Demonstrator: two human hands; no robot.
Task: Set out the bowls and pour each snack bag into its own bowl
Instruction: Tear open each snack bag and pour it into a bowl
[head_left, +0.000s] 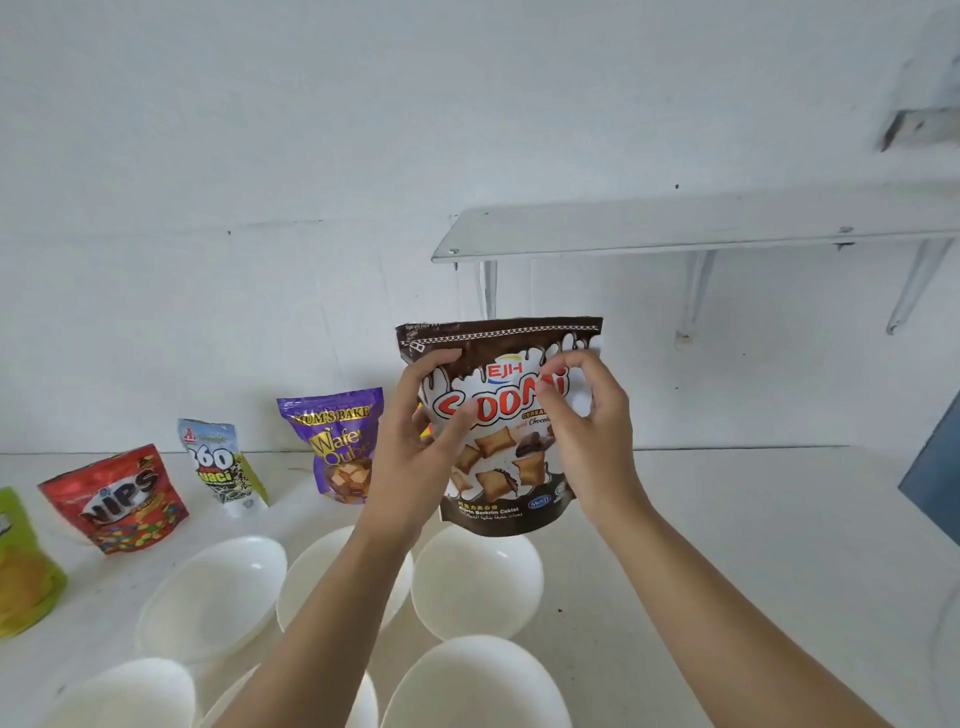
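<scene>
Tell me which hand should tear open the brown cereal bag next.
Probably the right. The right hand grips the brown cereal bag high, near its top strip, while the left hand wraps its left edge, steadying it.

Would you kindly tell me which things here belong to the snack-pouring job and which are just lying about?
Job: brown cereal bag, purple wafer bag, 360 bag, red Nips bag, green bag, white bowls.
Lying about: wall shelf, blue panel.
</scene>
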